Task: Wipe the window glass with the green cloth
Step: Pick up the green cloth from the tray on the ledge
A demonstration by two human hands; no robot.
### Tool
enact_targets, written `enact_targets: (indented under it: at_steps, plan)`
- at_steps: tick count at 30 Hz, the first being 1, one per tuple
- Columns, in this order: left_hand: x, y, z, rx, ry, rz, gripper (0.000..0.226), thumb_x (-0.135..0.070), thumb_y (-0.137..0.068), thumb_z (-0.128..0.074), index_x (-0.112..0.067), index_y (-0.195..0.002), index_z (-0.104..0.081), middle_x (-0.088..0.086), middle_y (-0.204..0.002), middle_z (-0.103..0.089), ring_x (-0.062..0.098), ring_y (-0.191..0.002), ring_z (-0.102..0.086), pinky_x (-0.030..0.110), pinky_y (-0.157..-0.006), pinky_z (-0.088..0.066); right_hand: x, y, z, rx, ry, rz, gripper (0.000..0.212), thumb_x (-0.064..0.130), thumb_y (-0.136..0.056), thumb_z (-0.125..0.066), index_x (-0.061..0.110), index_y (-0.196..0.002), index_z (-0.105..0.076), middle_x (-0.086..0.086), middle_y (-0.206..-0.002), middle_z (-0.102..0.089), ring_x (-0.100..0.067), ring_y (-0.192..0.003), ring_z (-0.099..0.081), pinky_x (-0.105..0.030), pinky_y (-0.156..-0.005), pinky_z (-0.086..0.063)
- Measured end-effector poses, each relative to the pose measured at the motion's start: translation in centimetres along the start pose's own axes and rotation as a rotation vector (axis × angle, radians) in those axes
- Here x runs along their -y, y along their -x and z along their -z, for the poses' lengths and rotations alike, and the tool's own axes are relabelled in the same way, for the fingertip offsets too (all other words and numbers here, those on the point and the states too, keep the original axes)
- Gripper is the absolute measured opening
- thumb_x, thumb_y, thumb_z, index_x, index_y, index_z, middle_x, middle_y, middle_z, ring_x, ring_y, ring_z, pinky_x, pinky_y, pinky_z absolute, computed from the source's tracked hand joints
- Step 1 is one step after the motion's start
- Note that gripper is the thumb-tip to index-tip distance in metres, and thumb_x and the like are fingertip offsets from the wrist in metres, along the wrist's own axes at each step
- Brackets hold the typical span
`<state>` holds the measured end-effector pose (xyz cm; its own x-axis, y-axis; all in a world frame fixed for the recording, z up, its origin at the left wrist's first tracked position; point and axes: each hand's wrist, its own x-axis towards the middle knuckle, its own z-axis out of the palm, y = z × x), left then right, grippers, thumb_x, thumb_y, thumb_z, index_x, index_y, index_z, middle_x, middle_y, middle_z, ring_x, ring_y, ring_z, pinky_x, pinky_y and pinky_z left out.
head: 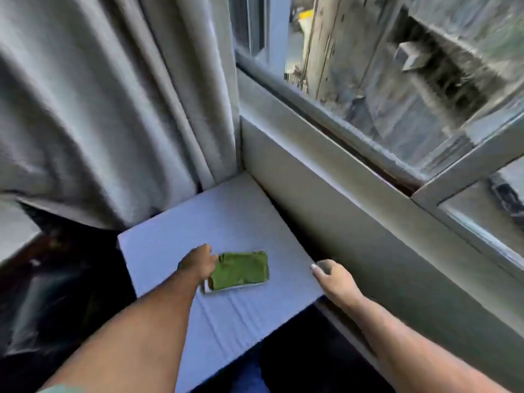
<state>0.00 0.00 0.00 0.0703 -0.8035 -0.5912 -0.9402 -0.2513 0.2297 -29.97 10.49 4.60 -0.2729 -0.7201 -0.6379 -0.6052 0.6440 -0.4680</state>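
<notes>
A folded green cloth point(241, 269) lies flat on a white box top point(226, 222) below the window. My left hand point(198, 263) is at the cloth's left edge, fingers curled down onto it; whether it grips the cloth is unclear. My right hand point(330, 275) rests at the right edge of the box, near the wall, fingers curled with nothing seen in them. The window glass point(397, 66) fills the upper right, streaky and dirty, with a grey frame point(467, 163) crossing it.
A grey curtain point(99, 109) hangs at the left, down to the box. A pale wall ledge point(354, 194) runs diagonally under the window. Dark floor lies around the box.
</notes>
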Motion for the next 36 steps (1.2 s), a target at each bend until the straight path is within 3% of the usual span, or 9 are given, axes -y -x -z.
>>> enact_targets:
  at_steps: [3,7,12,19,22,25,31,33,36]
  plan:
    - [4.8,-4.6,-5.1,0.148,0.136,0.06,0.027,-0.02,-0.095,-0.052,-0.003,-0.11,-0.067,0.025,-0.117,-0.07,0.035,-0.111,-0.066,0.035,-0.084,-0.048,1.1,-6.0,-7.8,0.12,-0.078,-0.062,0.036,0.027,-0.101,-0.058,-0.004,-0.115,-0.068,-0.023,-0.111,-0.071,-0.034,-0.107,-0.066,-0.025,-0.069,-0.036]
    - [7.1,-10.0,-11.2,0.188,0.243,0.097,0.012,-0.016,-0.092,-0.059,-0.005,-0.089,-0.064,0.026,-0.105,-0.072,0.038,-0.102,-0.068,0.032,-0.07,-0.042,2.4,-13.4,-16.9,0.194,-0.135,-0.154,0.022,0.023,-0.098,-0.061,0.004,-0.108,-0.068,-0.015,-0.093,-0.063,-0.025,-0.079,-0.058,-0.032,-0.073,-0.042]
    - [6.3,-13.2,-15.1,0.094,0.355,0.324,0.03,-0.018,-0.084,-0.066,0.002,-0.107,-0.067,0.022,-0.109,-0.072,0.037,-0.107,-0.068,0.037,-0.083,-0.053,3.8,-19.4,-23.1,0.022,0.058,-0.265,0.041,0.031,-0.094,-0.065,0.0,-0.12,-0.056,-0.022,-0.122,-0.066,-0.039,-0.114,-0.064,-0.037,-0.085,-0.049]
    - [6.9,-13.3,-16.4,-0.03,0.511,0.354,0.04,0.0,-0.075,-0.07,-0.01,-0.11,-0.055,0.012,-0.115,-0.061,0.031,-0.106,-0.059,0.03,-0.077,-0.046,4.0,-20.9,-24.9,0.176,-0.055,-0.36,0.027,0.021,-0.081,-0.075,0.01,-0.105,-0.069,-0.01,-0.103,-0.073,-0.031,-0.1,-0.069,-0.031,-0.079,-0.057]
    - [7.5,-13.5,-15.3,0.043,0.729,0.382,0.043,0.005,-0.074,-0.075,-0.013,-0.109,-0.055,0.008,-0.107,-0.059,0.026,-0.097,-0.059,0.035,-0.08,-0.054,4.4,-19.8,-22.7,0.258,-0.341,-0.218,0.01,0.012,-0.084,-0.069,0.021,-0.088,-0.069,0.002,-0.083,-0.069,-0.02,-0.085,-0.065,-0.018,-0.063,-0.055]
    - [6.7,-12.4,-12.6,0.21,1.079,0.382,0.048,0.006,-0.079,-0.077,-0.009,-0.12,-0.055,0.015,-0.122,-0.062,0.023,-0.102,-0.061,0.033,-0.081,-0.056,6.0,-17.3,-17.9,0.328,-0.632,-0.169,0.025,-0.005,-0.089,-0.054,0.016,-0.098,-0.064,-0.009,-0.097,-0.069,-0.023,-0.09,-0.065,-0.033,-0.079,-0.055]
    - [-3.0,-6.6,-5.3,0.947,1.222,0.434,0.099,-0.082,-0.061,-0.069,-0.012,-0.129,-0.053,0.015,-0.126,-0.056,0.037,-0.108,-0.062,0.043,-0.081,-0.06,8.4,-8.7,-1.8,0.432,-0.937,0.007,0.043,-0.017,-0.089,-0.042,0.003,-0.122,-0.061,-0.015,-0.107,-0.071,-0.027,-0.095,-0.069,-0.042,-0.087,-0.057]
    - [-8.5,-4.0,-3.4,1.155,1.343,0.253,0.09,-0.084,-0.075,-0.054,-0.011,-0.125,-0.067,0.016,-0.127,-0.066,0.039,-0.111,-0.067,0.048,-0.088,-0.059,7.1,-4.8,4.0,0.37,-1.013,0.045,0.042,-0.012,-0.083,-0.051,-0.003,-0.122,-0.06,-0.018,-0.107,-0.073,-0.029,-0.092,-0.072,-0.044,-0.083,-0.061]
    - [-17.8,1.1,1.6,1.07,1.451,-0.003,0.05,-0.051,-0.083,-0.063,-0.013,-0.112,-0.076,0.012,-0.111,-0.077,0.028,-0.098,-0.075,0.044,-0.088,-0.06,3.5,2.7,12.4,0.149,-1.078,0.094,0.047,0.007,-0.078,-0.076,0.006,-0.124,-0.065,-0.018,-0.114,-0.076,-0.032,-0.098,-0.075,-0.051,-0.078,-0.063]
